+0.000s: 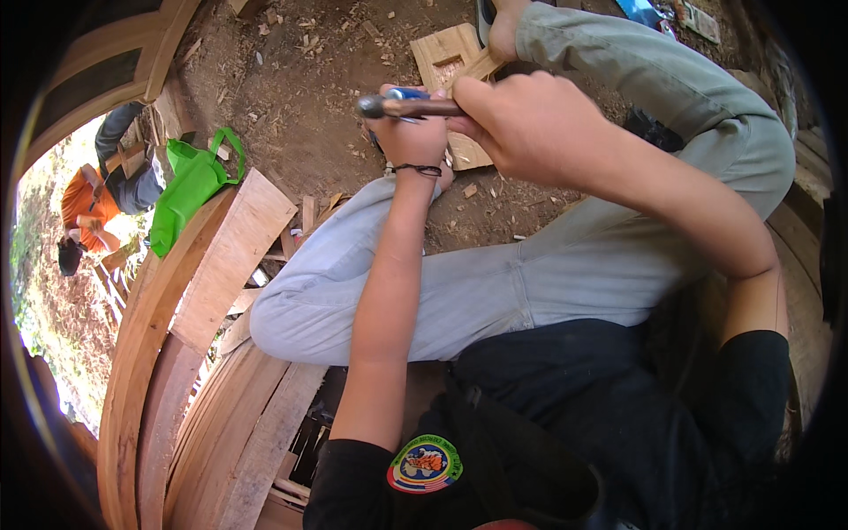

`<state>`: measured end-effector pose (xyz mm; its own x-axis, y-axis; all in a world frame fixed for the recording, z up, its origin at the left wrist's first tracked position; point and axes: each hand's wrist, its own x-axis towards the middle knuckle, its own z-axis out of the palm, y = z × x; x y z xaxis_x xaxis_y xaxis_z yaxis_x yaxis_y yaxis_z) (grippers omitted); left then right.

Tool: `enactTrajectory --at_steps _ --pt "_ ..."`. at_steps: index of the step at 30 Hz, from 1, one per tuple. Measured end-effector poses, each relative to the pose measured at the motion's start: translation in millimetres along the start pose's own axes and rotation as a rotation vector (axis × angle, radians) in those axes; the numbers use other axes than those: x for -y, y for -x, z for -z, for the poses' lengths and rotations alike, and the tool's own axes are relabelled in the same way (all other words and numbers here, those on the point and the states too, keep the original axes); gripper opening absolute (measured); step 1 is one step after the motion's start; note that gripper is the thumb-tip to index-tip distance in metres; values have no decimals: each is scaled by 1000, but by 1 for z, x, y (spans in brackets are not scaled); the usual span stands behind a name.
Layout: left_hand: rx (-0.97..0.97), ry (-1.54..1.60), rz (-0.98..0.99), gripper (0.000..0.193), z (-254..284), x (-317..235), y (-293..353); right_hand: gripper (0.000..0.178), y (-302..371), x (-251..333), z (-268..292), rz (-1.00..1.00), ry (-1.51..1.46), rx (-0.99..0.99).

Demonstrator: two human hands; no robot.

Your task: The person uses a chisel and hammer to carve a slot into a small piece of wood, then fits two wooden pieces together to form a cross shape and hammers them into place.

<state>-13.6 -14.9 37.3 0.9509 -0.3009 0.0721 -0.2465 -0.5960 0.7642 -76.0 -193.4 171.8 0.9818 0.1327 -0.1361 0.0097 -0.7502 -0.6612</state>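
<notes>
My right hand (539, 128) is closed round the brown handle of a hammer (415, 107), its dark rounded head toward the left. The hammer passes in front of my left hand (415, 141), whose fingers are mostly behind it. My left hand is wrapped round a blue-handled tool (406, 94), perhaps a chisel; its blade is hidden. Beyond and beneath the hands lies a pale wooden board (433, 53) on the ground, with a rectangular recess cut into it and chips in the recess. A bare foot (505, 31) rests at the board's upper right corner.
Wood chips and shavings litter the dirt floor (309, 97). To the left are long curved planks (168, 309) and a green bag (190, 185). A person in orange (88, 208) sits farther left. A wooden frame (106, 53) stands at upper left, and a blue object (643, 12) lies at upper right.
</notes>
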Motion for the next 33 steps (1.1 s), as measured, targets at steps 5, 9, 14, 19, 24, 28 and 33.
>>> enactTrajectory --at_steps 5,9,14,19,24,28,33 --pt "-26 604 414 13 0 20 15 26 7 24 14 203 -59 -310" --pt "6 52 159 18 -10 13 3 23 -4 -4 -5 36 61 -113" --pt "-24 151 148 21 -7 27 -1 26 1 19 6 228 -156 -303" --pt "-43 136 349 20 3 11 -26 26 -5 -10 18 111 39 -301" --pt "-176 714 950 20 48 68 -23 24 -2 5 75 42 -464 -388" --pt "-52 663 808 22 34 49 -24 25 -9 -17 50 15 -461 -376" --pt "-40 633 664 27 30 12 -27 25 -3 -16 40 128 -308 -373"
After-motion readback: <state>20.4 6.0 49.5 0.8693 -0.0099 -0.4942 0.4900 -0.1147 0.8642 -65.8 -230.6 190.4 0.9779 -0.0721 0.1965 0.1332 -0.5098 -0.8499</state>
